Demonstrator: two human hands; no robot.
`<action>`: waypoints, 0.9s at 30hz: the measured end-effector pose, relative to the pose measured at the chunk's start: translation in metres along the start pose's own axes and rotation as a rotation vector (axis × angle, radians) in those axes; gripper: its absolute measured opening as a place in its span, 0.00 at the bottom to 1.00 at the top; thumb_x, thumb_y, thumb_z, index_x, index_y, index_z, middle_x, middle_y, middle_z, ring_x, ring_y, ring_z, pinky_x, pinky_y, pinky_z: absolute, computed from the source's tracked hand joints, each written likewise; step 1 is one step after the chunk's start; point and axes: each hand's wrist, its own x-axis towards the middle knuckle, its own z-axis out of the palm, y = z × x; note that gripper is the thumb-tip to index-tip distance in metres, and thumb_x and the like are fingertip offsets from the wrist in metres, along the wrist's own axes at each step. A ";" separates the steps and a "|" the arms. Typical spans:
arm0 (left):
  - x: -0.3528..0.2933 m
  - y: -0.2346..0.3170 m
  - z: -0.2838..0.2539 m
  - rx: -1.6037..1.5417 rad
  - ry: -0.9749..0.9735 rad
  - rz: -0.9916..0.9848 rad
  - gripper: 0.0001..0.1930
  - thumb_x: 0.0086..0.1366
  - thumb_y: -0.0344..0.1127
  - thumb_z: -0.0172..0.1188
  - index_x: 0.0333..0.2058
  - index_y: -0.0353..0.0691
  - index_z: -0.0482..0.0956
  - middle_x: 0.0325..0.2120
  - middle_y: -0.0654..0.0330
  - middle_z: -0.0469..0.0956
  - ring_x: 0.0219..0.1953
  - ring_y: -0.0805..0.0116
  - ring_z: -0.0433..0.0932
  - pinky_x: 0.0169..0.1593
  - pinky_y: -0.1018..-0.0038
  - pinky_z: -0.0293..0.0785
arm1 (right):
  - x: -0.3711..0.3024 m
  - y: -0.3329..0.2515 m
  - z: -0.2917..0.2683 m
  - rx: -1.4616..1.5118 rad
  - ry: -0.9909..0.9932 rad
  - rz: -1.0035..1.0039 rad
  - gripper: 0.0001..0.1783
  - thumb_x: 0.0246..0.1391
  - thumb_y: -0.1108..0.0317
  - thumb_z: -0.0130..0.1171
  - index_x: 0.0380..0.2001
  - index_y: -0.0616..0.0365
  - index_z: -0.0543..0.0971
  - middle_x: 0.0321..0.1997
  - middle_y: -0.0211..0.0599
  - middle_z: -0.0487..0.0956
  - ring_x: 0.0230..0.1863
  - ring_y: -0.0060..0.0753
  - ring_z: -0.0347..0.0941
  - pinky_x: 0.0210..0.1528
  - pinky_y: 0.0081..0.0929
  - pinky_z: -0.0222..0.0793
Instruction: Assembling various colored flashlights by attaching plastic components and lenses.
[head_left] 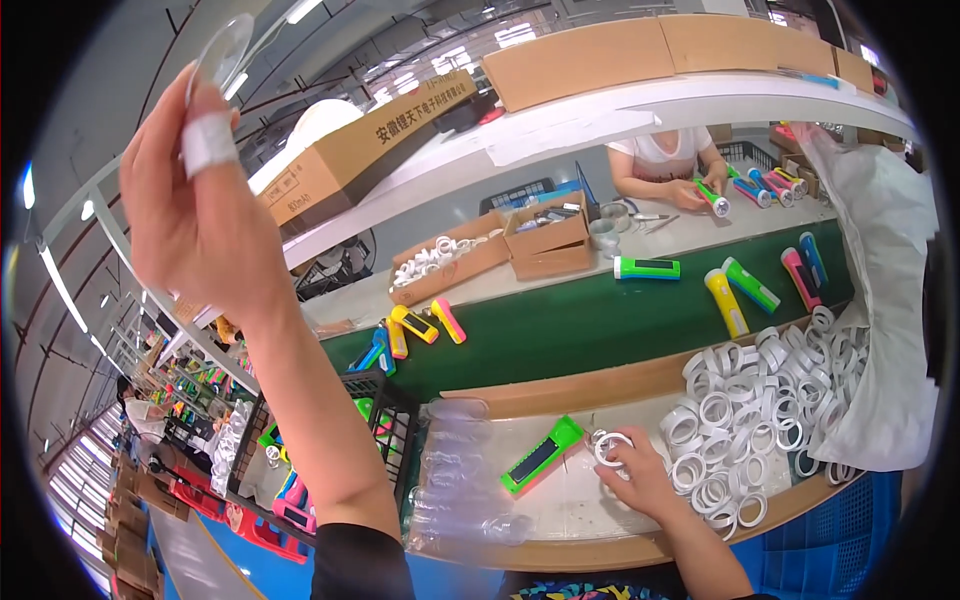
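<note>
Raised high at the upper left, my left hand [200, 190] pinches a clear round lens [224, 52] between thumb and fingertips; white tape wraps the thumb. Low over the cardboard tray [580, 555], my right hand [640, 478] closes on a white ring [612, 449]. Just left of that ring lies a green flashlight [545, 455] with a dark panel on its side and an orange strip along its edge. Stacked clear lenses [455, 470] lie in rows at the tray's left. A large heap of white rings [735, 420] fills its right side.
Beyond the tray runs a green belt [560, 325] carrying a yellow flashlight [726, 302] and several others. A black crate [400, 420] stands left, a white sack [880, 300] hangs right. Across the belt, a co-worker [665, 165] holds a green flashlight near open cardboard boxes [548, 262].
</note>
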 end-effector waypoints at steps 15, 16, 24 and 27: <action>0.001 -0.026 0.122 0.028 -0.437 -0.058 0.13 0.54 0.26 0.53 0.40 0.36 0.77 0.32 0.46 0.77 0.36 0.54 0.77 0.41 0.66 0.71 | -0.010 0.018 0.008 0.019 0.039 0.052 0.14 0.45 0.65 0.63 0.35 0.58 0.74 0.46 0.47 0.72 0.45 0.42 0.71 0.45 0.30 0.67; -0.014 -0.041 0.125 0.081 -0.595 -0.030 0.16 0.54 0.25 0.51 0.43 0.37 0.76 0.34 0.45 0.77 0.36 0.51 0.76 0.41 0.66 0.71 | -0.011 0.027 0.013 0.287 0.029 0.235 0.14 0.46 0.67 0.62 0.36 0.58 0.73 0.44 0.42 0.73 0.44 0.36 0.71 0.45 0.27 0.67; -0.206 0.076 -0.023 -0.433 -1.539 -0.419 0.17 0.46 0.19 0.51 0.37 0.38 0.77 0.34 0.52 0.78 0.38 0.53 0.77 0.42 0.65 0.73 | 0.020 0.015 -0.016 1.363 0.287 0.634 0.14 0.59 0.65 0.48 0.45 0.59 0.65 0.42 0.44 0.74 0.45 0.44 0.75 0.50 0.34 0.73; -0.279 0.109 -0.095 -0.345 -1.987 -0.743 0.18 0.47 0.23 0.54 0.39 0.38 0.77 0.34 0.50 0.77 0.38 0.48 0.76 0.42 0.60 0.72 | 0.016 0.014 -0.019 1.423 0.298 0.685 0.18 0.60 0.59 0.46 0.50 0.56 0.66 0.43 0.50 0.75 0.44 0.48 0.76 0.47 0.35 0.74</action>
